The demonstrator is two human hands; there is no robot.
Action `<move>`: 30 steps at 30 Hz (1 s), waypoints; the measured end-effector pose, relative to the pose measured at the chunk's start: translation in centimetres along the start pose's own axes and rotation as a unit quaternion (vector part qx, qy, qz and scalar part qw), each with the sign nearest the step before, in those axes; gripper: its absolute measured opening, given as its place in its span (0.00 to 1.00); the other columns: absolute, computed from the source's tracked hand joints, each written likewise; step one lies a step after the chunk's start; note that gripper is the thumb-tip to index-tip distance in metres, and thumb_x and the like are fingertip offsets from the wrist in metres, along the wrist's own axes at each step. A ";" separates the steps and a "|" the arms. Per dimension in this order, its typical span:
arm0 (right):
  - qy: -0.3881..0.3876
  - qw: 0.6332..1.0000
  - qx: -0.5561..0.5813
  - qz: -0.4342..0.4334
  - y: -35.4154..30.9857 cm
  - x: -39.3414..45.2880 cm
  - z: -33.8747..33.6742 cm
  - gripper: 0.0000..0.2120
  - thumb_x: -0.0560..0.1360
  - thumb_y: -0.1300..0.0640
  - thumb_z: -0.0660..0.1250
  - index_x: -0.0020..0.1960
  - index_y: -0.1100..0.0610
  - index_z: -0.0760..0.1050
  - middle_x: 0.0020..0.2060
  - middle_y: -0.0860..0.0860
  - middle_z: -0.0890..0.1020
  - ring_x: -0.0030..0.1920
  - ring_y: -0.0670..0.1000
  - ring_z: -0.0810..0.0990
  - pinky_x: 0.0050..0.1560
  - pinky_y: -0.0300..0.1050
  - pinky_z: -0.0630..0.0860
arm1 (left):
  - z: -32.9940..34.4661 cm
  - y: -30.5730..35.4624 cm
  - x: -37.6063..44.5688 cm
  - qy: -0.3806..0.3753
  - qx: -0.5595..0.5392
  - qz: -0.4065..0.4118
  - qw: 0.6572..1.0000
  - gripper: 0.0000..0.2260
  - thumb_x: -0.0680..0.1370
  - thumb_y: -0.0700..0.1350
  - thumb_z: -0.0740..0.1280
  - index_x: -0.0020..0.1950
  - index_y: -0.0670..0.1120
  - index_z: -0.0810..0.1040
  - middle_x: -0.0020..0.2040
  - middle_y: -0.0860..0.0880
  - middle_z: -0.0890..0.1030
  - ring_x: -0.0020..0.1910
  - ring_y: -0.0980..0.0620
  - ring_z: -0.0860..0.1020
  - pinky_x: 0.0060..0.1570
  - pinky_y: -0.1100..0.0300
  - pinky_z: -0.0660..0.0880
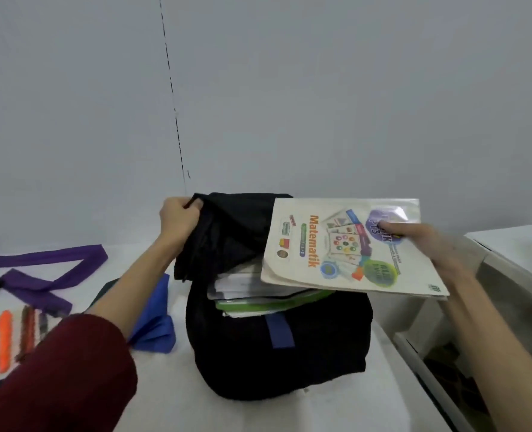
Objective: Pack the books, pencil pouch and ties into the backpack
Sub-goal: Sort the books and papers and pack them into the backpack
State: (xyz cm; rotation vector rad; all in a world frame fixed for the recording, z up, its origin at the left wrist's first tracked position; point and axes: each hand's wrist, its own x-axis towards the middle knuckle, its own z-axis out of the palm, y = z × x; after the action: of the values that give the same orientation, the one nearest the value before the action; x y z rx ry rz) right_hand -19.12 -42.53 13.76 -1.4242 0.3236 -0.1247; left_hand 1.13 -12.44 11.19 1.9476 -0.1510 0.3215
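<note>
The black backpack [277, 347] stands upright on the white desk [171, 400], at the centre of the view, its top opening facing up. Several books [242, 291] are stacked inside the opening, among them one with a green edge.

The left hand [179, 218], at 11 o'clock of the backpack, has its fingers [196, 203] pinched on the black flap, holding it raised and back from the opening.

The right hand [429, 247], at 2 o'clock, holds a "Matematik" workbook [345, 247] by its far edge, thumb on the cover; the other fingers are hidden beneath it. The workbook lies nearly flat, its near end over the stacked books; whether it touches them cannot be told.

At 9 o'clock on the desk lie a purple tie [44, 269] and a blue tie [155, 332], the latter just beside the backpack. At 8 o'clock, blurred, are coloured pens [4, 338], one orange. No pouch can be made out with certainty.
</note>
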 end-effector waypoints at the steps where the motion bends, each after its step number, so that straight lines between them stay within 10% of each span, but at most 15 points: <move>1: -0.018 1.000 -0.014 0.020 -0.2 0.5 0.0 0.27 0.52 0.55 0.80 0.49 0.62 0.81 0.40 0.60 0.84 0.34 0.58 0.83 0.36 0.49 0.81 | -0.5 1.4 1.2 0.017 -0.016 -0.007 1.000 0.11 0.78 0.41 0.63 0.36 0.41 0.71 0.29 0.49 0.66 0.31 0.51 0.64 0.28 0.61 0.59; 6: 0.009 0.997 -0.017 0.081 0.1 3.5 2.3 0.08 0.71 0.63 0.66 0.47 0.66 0.77 0.31 0.60 0.83 0.27 0.56 0.82 0.24 0.43 0.78 | -1.4 10.2 3.8 0.049 0.011 0.097 0.994 0.16 0.80 0.42 0.59 0.32 0.46 0.63 0.29 0.50 0.64 0.29 0.53 0.63 0.23 0.67 0.58; 9: 0.071 0.993 0.075 0.061 2.0 6.3 3.5 0.06 0.75 0.67 0.60 0.48 0.67 0.75 0.34 0.61 0.83 0.29 0.57 0.83 0.27 0.48 0.80 | 0.2 13.7 3.2 0.040 0.115 0.191 0.974 0.12 0.82 0.47 0.54 0.42 0.43 0.70 0.39 0.49 0.72 0.40 0.49 0.69 0.40 0.59 0.63; 14: 0.194 0.956 0.219 0.027 5.6 10.0 7.6 0.09 0.71 0.68 0.65 0.50 0.61 0.76 0.38 0.58 0.80 0.33 0.55 0.79 0.34 0.47 0.77 | 1.7 15.4 1.7 -0.013 0.304 0.380 0.874 0.17 0.81 0.55 0.56 0.61 0.44 0.70 0.45 0.45 0.77 0.47 0.44 0.74 0.42 0.55 0.65; 18: 0.207 0.944 0.255 0.019 7.3 10.1 11.9 0.09 0.73 0.66 0.65 0.53 0.60 0.75 0.40 0.56 0.79 0.38 0.54 0.77 0.34 0.44 0.74 | 1.6 16.0 2.3 0.002 0.441 0.463 0.768 0.11 0.81 0.47 0.55 0.52 0.42 0.72 0.40 0.44 0.76 0.40 0.42 0.75 0.34 0.56 0.62; 23: 0.076 0.942 0.322 0.052 8.5 10.8 15.9 0.17 0.77 0.63 0.64 0.65 0.61 0.70 0.54 0.59 0.81 0.51 0.59 0.81 0.40 0.50 0.82 | 0.7 17.2 3.7 0.098 0.435 0.492 0.748 0.05 0.74 0.32 0.60 0.41 0.40 0.71 0.28 0.47 0.70 0.26 0.45 0.64 0.25 0.61 0.48; 30: -0.058 0.970 -0.230 0.058 6.5 8.5 12.2 0.25 0.74 0.42 0.67 0.27 0.59 0.73 0.19 0.53 0.75 0.18 0.48 0.71 0.23 0.37 0.68 | -0.4 18.3 4.1 0.115 0.475 0.545 0.681 0.22 0.56 0.27 0.70 0.32 0.45 0.60 0.23 0.52 0.51 0.23 0.56 0.42 0.30 0.69 0.41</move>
State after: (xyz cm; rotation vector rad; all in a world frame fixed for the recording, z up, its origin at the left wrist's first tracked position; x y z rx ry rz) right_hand -8.21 -32.30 7.49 -1.8582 0.3523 0.1376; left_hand 0.33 -18.99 28.72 2.5576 -1.2094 1.7161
